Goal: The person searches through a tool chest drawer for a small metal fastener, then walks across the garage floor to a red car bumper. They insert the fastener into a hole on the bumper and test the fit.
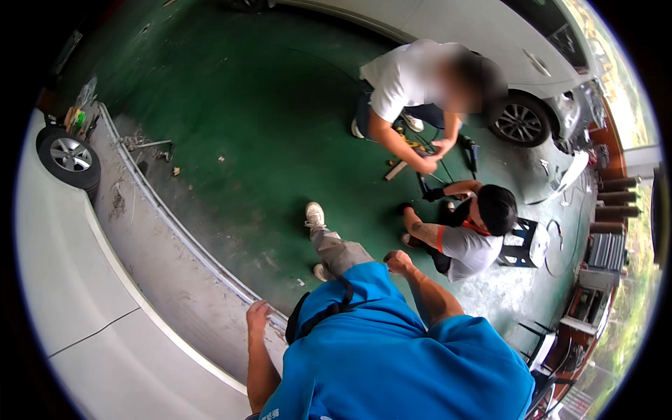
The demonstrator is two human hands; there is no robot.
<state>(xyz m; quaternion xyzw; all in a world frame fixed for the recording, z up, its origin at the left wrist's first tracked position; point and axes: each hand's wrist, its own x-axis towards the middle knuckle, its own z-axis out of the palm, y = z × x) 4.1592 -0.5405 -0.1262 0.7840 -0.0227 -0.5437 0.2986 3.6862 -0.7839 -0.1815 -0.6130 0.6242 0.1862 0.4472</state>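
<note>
My left hand (258,316) hangs at my side near the metal rail on the floor, its fingers loosely bent and apart, nothing visible in it. In front of my right hip, my right hand (399,262) is curled into a fist, with nothing seen sticking out of it. I wear a blue shirt (406,357), and one of my shoes (316,215) shows ahead on the green floor. Close beyond my right hand, a person in a grey shirt (472,245) sits low, wearing dark gloves. Farther off, a person in a white shirt (413,73) bends over tools on the floor.
A pale car (448,24) stands at the back, its front wheel (521,119) near a loose white body panel (572,175). Another pale car (84,280) fills the left, beside the metal rail (185,234). A stool (523,243) and brown cylinders (619,198) are at right.
</note>
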